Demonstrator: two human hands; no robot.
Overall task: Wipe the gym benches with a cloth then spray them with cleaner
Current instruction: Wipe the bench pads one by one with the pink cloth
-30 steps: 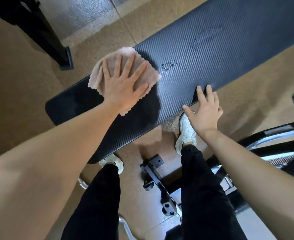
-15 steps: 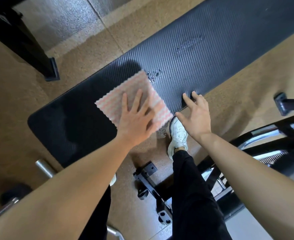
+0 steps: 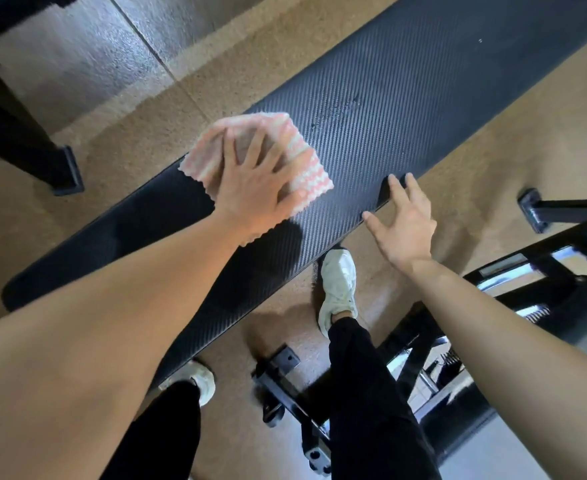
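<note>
Cloth (image 3: 307,166) farther across bench (image 3: 430,84); faint lettering (image 3: 337,110), perhaps

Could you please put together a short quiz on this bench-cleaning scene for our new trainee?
1. True or false: the left hand presses the cloth flat on the bench.
2. Where do the right hand's fingertips lie? A) on the cloth B) at the bench's near edge C) at the bench's far edge
3. Short answer: what two colours are the cloth's stripes?
Key: 1 true; 2 B; 3 pink and white.
</note>
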